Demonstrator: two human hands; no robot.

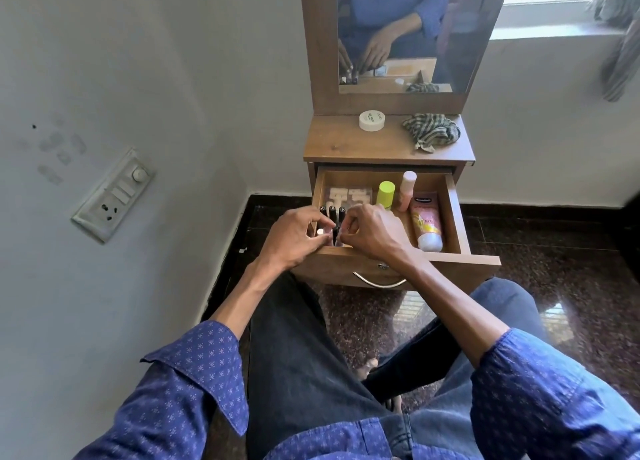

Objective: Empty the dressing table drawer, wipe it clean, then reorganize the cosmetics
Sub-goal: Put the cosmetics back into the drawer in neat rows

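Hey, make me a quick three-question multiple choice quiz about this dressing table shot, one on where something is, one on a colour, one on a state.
1. Where does the striped cloth lie?
A. in the drawer
B. on the tabletop, right of the white round tin
C. on the floor

2. What colour is the cap of the bottle standing left of the pink bottle?
A. yellow-green
B. red
C. black

3. What state is the drawer in?
A. shut
B. taken out and lying on the floor
C. pulled open with cosmetics inside

Answers: 1 B, the cloth sits bunched on the wooden top below the mirror. 2 A, the cap is bright yellow-green. 3 C, it is drawn out, and the left hand and right hand work among the dark slim tubes inside.
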